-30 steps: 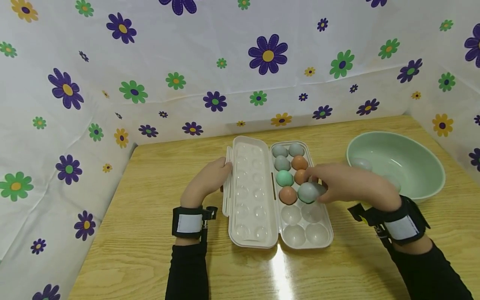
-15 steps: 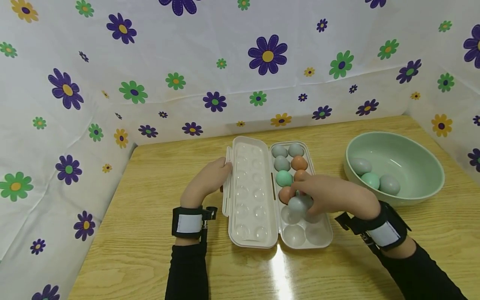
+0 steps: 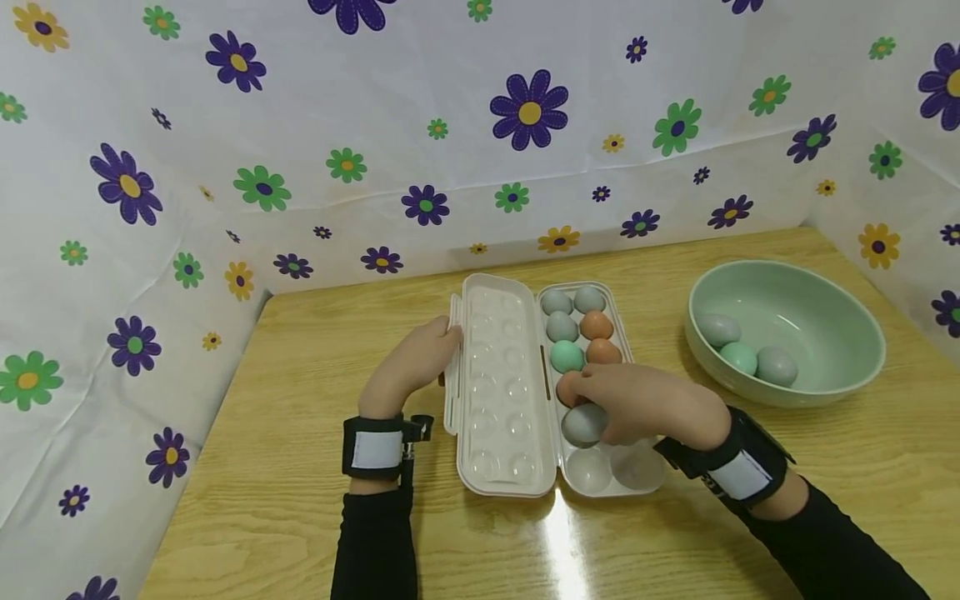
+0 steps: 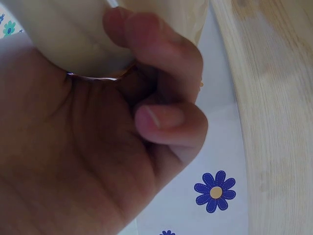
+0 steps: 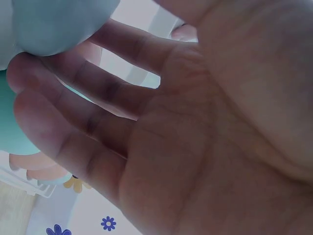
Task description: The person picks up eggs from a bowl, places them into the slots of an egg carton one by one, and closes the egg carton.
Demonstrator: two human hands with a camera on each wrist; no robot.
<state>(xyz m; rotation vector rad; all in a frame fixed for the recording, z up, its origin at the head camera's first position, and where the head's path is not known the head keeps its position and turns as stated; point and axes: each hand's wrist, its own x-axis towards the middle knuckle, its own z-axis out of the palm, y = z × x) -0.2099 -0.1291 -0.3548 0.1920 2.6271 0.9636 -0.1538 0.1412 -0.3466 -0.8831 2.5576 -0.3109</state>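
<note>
An egg carton [image 3: 495, 450] lies unfolded on the table, its lid on the left and its egg cups on the right. My left hand [image 3: 411, 367] grips the lid's outer left edge; in the left wrist view its fingers curl beside the pale plastic [image 4: 73, 39]. With its fingertips my right hand [image 3: 656, 408] holds a grey-blue egg [image 3: 584, 424] at a left-column cup; the right wrist view shows the same egg [image 5: 61, 22] at the fingertips. Behind it sit several grey-blue eggs, a green egg [image 3: 567, 357] and brown eggs [image 3: 596, 326]. The hand hides the right-column cup beside the held egg.
A pale green bowl [image 3: 847, 358] stands to the right with two grey eggs [image 3: 777, 367] and a green egg [image 3: 738, 358] in it. White flowered cloth [image 3: 450, 125] borders the wooden table [image 3: 300, 517] at the back and sides.
My right hand has carried the grey-blue egg left and toward me, down to a cup in front of a brown egg. The bowl's eggs have come into fuller view. My left hand stays put.
</note>
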